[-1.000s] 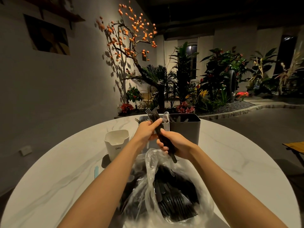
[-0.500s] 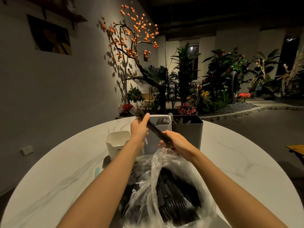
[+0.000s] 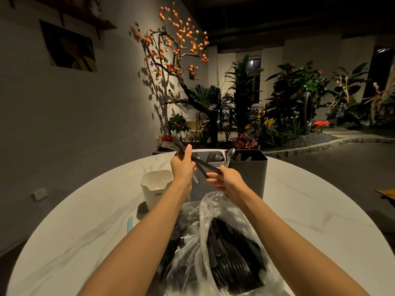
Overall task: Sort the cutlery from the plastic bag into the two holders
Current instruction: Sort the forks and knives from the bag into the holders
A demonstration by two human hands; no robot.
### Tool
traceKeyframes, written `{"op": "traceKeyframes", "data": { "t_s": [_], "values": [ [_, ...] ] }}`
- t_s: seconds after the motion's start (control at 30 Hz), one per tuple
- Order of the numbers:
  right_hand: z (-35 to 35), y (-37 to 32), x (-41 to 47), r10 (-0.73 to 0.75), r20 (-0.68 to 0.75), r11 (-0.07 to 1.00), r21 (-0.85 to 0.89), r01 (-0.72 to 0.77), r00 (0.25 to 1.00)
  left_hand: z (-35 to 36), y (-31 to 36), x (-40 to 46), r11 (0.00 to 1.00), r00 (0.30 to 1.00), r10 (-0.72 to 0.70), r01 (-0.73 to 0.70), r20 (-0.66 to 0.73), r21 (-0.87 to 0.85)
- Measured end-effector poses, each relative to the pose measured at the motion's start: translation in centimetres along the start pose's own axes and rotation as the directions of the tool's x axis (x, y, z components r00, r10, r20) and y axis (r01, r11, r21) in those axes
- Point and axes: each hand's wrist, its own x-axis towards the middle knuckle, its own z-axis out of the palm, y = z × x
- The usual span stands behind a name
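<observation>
Head view shows both hands raised over the open plastic bag (image 3: 213, 242), which lies on the white marble table (image 3: 85, 231) nearest the person and holds a heap of black cutlery (image 3: 230, 265). Since half a second ago the left hand (image 3: 181, 167) has moved further left and up, and its bundle of black forks (image 3: 177, 145) now points past the table's far edge, tines fanned out to the left. Its fingers and thumb curl round the handles. The right hand (image 3: 226, 180) has loosened: its fingers (image 3: 213, 180) are now partly spread, thumb and fingertip only pinching the near end of one dark handle (image 3: 210, 167) that crosses between the two hands, where before it gripped the bundle more fully. Just behind the hands stand the two grey holders, the lighter holder (image 3: 215, 161) already with forks in it and the darker holder (image 3: 250, 171) to its right with a clear spoon (image 3: 230, 153) at its rim. A white cup (image 3: 156, 186) sits to the left.
</observation>
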Motion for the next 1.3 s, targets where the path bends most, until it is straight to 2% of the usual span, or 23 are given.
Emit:
{"op": "traceKeyframes", "data": {
  "t_s": [0.1, 0.27, 0.5, 0.6, 0.73, 0.83, 0.93, 1.1, 1.2, 1.3],
  "values": [
    [-0.4, 0.0, -0.1, -0.020, -0.023, 0.994, -0.111, 0.017, 1.000, 0.0, 0.6, 0.3, 0.999, 0.998, 0.031, -0.031, -0.047, 0.006],
    [-1.1, 0.3, -0.1, 0.023, 0.043, 0.993, -0.116, -0.018, 0.999, 0.0, 2.0, 0.8, 0.992, 0.980, 0.120, -0.124, -0.160, -0.011],
    [-1.1, 0.7, -0.2, -0.007, 0.162, 0.984, -0.173, 0.035, 0.987, 0.4, 2.8, 1.2, 0.976, 0.958, 0.109, -0.154, -0.264, -0.156],
    [-1.0, 0.7, -0.2, -0.006, 0.187, 0.980, -0.195, 0.043, 0.982, 0.7, 3.0, 1.3, 0.971, 0.952, 0.129, -0.178, -0.278, -0.159],
    [-1.1, 0.7, -0.2, 0.000, 0.217, 0.977, -0.207, 0.046, 0.976, 0.8, 2.2, 2.4, 0.990, 0.967, 0.116, -0.130, -0.226, -0.048],
    [-1.1, 1.0, -0.1, -0.001, 0.226, 0.977, -0.206, 0.049, 0.974, 0.3, 0.9, 3.0, 0.982, 0.972, 0.128, -0.097, -0.195, 0.161],
    [-1.3, 1.2, 0.0, 0.004, 0.223, 0.974, -0.220, 0.047, 0.975, -0.4, -0.4, 3.2, 0.905, 0.982, 0.154, -0.094, -0.113, 0.415],
    [-1.4, 1.4, 0.2, 0.025, 0.221, 0.970, -0.243, 0.031, 0.975, -0.9, -1.2, 3.8, 0.761, 0.992, 0.118, -0.058, -0.050, 0.646],
    [-1.4, 1.5, 0.2, 0.039, 0.220, 0.970, -0.244, 0.016, 0.975, -0.8, -1.3, 3.8, 0.728, 0.991, 0.130, -0.112, 0.023, 0.677],
    [-1.4, 1.6, 0.3, 0.042, 0.217, 0.969, -0.249, 0.014, 0.975, -0.9, -1.3, 3.2, 0.812, 0.980, 0.192, -0.193, 0.060, 0.551]
  ]
}}
